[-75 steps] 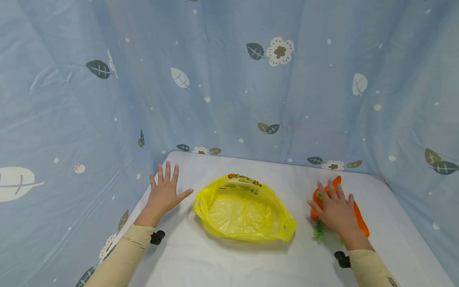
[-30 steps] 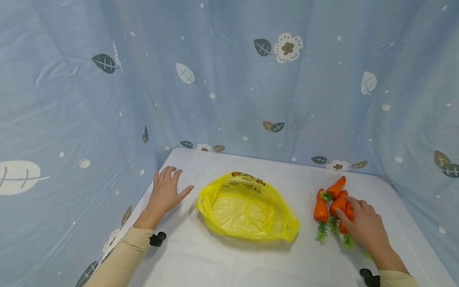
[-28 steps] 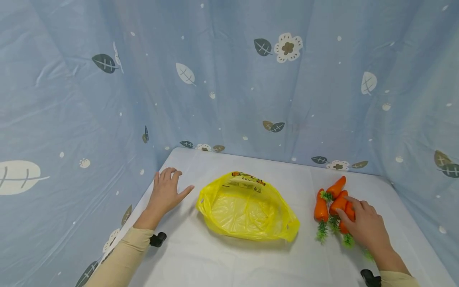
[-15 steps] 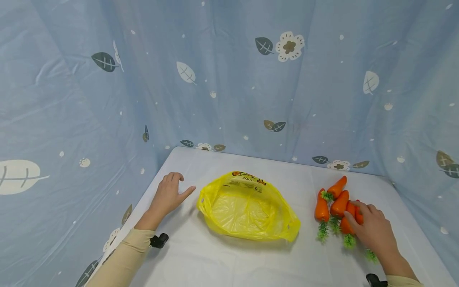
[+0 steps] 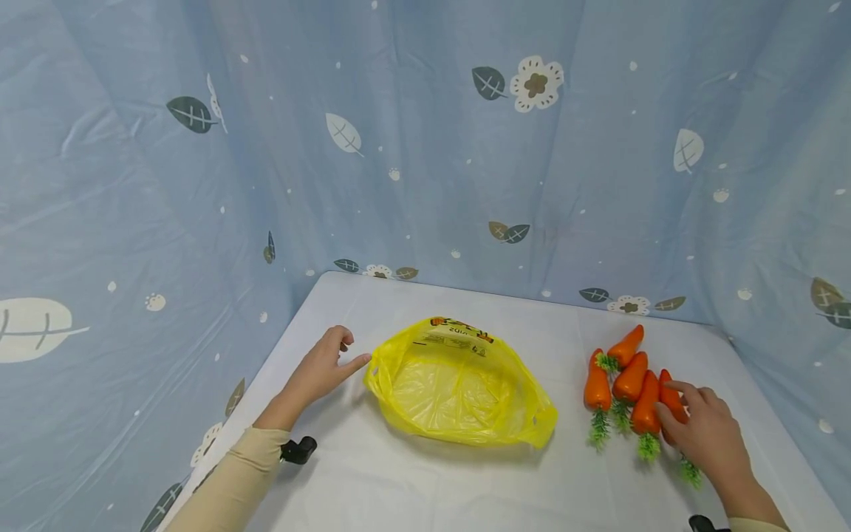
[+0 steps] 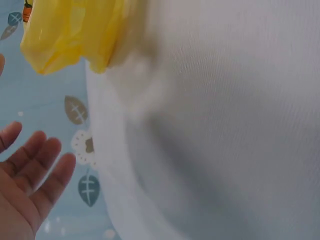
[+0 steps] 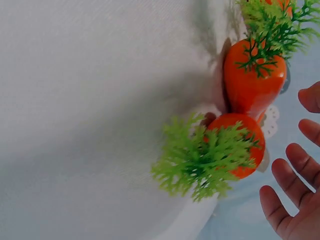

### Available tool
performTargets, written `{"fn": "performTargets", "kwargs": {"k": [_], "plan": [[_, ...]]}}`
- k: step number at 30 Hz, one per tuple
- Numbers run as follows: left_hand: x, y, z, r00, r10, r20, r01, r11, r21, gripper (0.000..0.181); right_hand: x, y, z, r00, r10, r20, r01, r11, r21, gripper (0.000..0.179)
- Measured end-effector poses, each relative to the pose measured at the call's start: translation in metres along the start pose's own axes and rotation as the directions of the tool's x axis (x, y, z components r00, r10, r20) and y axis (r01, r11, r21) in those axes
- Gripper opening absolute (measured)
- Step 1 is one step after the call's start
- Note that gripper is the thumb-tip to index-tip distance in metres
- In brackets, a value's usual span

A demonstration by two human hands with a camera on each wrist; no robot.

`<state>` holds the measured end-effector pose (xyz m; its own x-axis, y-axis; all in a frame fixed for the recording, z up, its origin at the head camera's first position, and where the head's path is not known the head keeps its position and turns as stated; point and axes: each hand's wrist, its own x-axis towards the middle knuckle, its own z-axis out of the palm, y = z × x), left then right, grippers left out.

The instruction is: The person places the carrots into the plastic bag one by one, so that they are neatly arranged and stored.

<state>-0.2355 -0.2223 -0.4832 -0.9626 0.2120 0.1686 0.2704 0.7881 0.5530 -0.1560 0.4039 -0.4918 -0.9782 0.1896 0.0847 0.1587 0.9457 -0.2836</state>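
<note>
A yellow plastic bag (image 5: 459,434) lies spread with its mouth open in the middle of the white table. My left hand (image 5: 322,369) is beside its left end, thumb tip close to the handle; in the left wrist view the fingers (image 6: 52,185) are loosely bent, with nothing between them. On the right lie several orange toy carrots with green leafy tops. My right hand (image 5: 711,436) hovers at the rightmost carrot (image 5: 674,399), thumb and fingers to either side of it in the head view. The right wrist view shows relaxed fingers (image 7: 290,182) apart from the carrot tops (image 7: 200,160).
Blue curtains (image 5: 425,162) with leaf and flower prints stand behind and beside the white-covered table (image 5: 479,488). The other carrots (image 5: 597,380) lie close together, left of my right hand. Black wrist cameras (image 5: 298,450) sit under the forearms.
My right hand has moved off the carrots to the right and nearer, uncovering them and leaving them spread out. The left hand has bent its fingers and shifted towards the bag.
</note>
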Motion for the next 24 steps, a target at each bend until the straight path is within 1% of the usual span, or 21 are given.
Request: {"fn": "performTargets", "kwargs": {"k": [2, 5, 9, 12, 16, 20, 24], "plan": [[0.000, 0.001, 0.001, 1.000, 0.002, 0.031, -0.001, 1.000, -0.029, 0.050, 0.000, 0.003, 0.000, 1.000, 0.010, 0.008, -0.010, 1.000, 0.010, 0.055], [-0.001, 0.003, 0.003, 0.998, 0.006, 0.059, -0.002, 0.998, -0.056, 0.051, 0.000, 0.006, 0.002, 0.999, 0.026, 0.019, -0.026, 0.999, 0.020, 0.055], [-0.001, 0.003, 0.005, 0.997, 0.007, 0.079, -0.001, 0.997, -0.078, 0.050, 0.000, 0.009, 0.003, 0.998, 0.053, 0.030, -0.054, 0.998, 0.030, 0.054], [-0.002, 0.004, 0.007, 0.996, 0.000, 0.094, 0.008, 0.996, -0.091, 0.050, -0.001, 0.011, 0.003, 0.998, 0.057, 0.025, -0.058, 0.998, 0.039, 0.052], [-0.003, 0.005, 0.008, 0.993, 0.001, 0.119, 0.010, 0.996, -0.092, 0.059, -0.004, 0.014, 0.003, 0.998, 0.058, 0.035, -0.060, 0.997, 0.056, 0.052], [-0.003, 0.004, 0.011, 0.990, 0.018, 0.141, -0.005, 0.995, -0.098, 0.066, -0.003, 0.015, 0.005, 0.993, 0.091, 0.078, -0.097, 0.993, 0.071, 0.054], [-0.004, 0.003, 0.013, 0.987, 0.039, 0.153, -0.022, 0.993, -0.115, 0.066, -0.002, 0.018, 0.006, 0.987, 0.110, 0.120, -0.119, 0.990, 0.072, 0.056]]}}
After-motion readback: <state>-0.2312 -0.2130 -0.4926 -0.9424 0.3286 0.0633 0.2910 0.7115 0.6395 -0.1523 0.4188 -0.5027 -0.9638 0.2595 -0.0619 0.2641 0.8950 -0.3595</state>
